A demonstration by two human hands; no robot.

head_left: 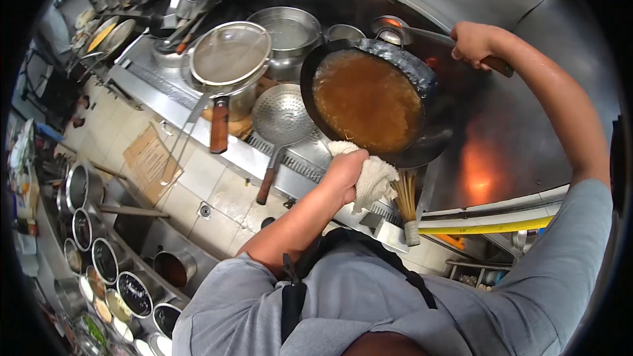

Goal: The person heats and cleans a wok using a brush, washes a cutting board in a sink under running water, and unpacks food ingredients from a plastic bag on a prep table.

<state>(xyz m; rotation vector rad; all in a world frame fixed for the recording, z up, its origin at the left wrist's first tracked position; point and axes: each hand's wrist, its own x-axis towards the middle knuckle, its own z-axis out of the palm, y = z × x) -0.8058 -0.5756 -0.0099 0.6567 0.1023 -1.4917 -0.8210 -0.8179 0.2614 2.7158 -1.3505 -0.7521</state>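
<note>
"So, where is the wok (308,92)?"

"Right in front of the person, on the cooking range, with brown liquid (368,102) pooled inside it."

"And the left hand (348,173)?"

"Closed around a cream cloth (376,183), bunched up against the wok's near rim. The cloth covers some of the fingers, so I can't tell whether they pinch the rim through it."

"What about the right hand (473,45)?"

"Out past the wok's far right side, wrapped firmly around the wooden handle of a ladle (394,24). The ladle's bowl sits just beyond the far rim, near a metal loop on the wok."

"Anything close by?"

"A perforated skimmer (283,114) lies just left of the wok, its wooden handle pointing back toward the person. Farther left, a fine-mesh strainer (231,53) rests over a pot, and behind the skimmer stands a wide pot (287,45) of cloudy liquid. Below the wok's near edge, right of the cloth, there's a bristly brush (407,207)."
</note>
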